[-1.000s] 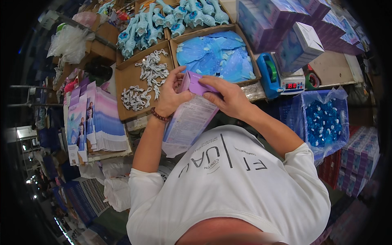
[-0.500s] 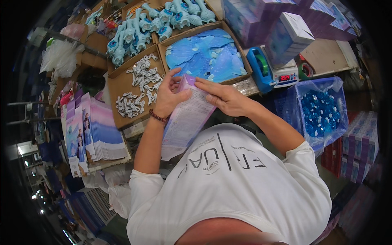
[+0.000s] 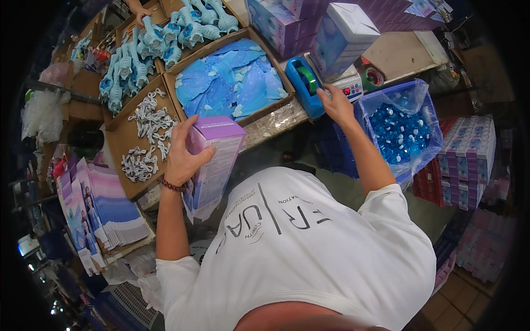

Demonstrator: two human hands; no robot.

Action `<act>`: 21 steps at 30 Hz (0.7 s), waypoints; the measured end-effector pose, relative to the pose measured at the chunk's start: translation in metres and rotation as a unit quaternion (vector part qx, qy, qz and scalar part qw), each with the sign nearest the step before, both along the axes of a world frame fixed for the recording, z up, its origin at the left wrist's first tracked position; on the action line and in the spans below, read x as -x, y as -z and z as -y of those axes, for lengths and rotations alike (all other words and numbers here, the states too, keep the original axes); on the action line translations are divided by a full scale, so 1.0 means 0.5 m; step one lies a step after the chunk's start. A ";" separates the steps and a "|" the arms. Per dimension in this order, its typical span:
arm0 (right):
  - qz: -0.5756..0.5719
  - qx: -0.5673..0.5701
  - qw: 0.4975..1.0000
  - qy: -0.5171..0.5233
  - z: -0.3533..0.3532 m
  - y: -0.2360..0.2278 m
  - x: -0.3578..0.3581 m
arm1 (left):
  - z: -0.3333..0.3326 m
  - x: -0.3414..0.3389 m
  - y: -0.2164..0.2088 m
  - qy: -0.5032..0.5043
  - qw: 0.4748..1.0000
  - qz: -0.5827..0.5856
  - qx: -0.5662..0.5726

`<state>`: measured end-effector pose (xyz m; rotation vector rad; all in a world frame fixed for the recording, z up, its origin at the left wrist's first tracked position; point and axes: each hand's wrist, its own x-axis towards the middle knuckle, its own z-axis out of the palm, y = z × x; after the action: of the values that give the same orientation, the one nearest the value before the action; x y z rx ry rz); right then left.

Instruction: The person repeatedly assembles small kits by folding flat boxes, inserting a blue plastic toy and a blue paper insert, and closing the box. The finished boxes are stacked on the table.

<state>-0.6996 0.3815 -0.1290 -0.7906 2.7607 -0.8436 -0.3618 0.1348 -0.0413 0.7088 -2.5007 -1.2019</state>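
In my left hand (image 3: 185, 157) is a tall purple carton (image 3: 223, 149), its top face closed and its lower end with loose flaps toward my body. The fingers wrap its left side, thumb across the printed face. My right hand (image 3: 337, 106) is at the near end of a blue tape dispenser (image 3: 301, 83) holding a green roll of tape (image 3: 307, 80). Its thumb and fingers are bent together there; anything pinched between them is too small to make out. Right beside that hand is a small digital scale (image 3: 352, 88) with a red display.
Cardboard trays hold blue winged fabric pieces (image 3: 229, 80), light-blue figure-shaped parts (image 3: 130, 63) and white cords (image 3: 146, 124). A lined blue crate (image 3: 422, 149) of blue plastic parts stands right. Flat printed cartons (image 3: 113, 209) are left; finished boxes (image 3: 345, 38) behind. Another person's hand (image 3: 141, 14) reaches in.
My right hand has left the carton and moved right to the tape dispenser. The carton, in my left hand alone, has turned more upright. Another person's hand has appeared at the far left.
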 end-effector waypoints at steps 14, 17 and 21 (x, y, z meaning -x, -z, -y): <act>0.274 0.212 0.935 0.077 -0.093 0.085 0.018 | -0.020 0.018 0.013 0.029 0.998 0.003 0.056; 0.328 0.218 0.909 0.136 -0.129 0.114 -0.017 | -0.031 0.014 0.008 0.010 0.996 0.010 0.092; 0.424 0.296 0.832 0.199 -0.123 0.206 -0.049 | -0.049 0.004 -0.003 -0.016 0.991 0.010 0.131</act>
<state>-0.6753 0.4432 -0.2322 0.1612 1.8509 -1.6636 -0.3639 0.1594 -0.0396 0.6899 -2.5875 -0.8367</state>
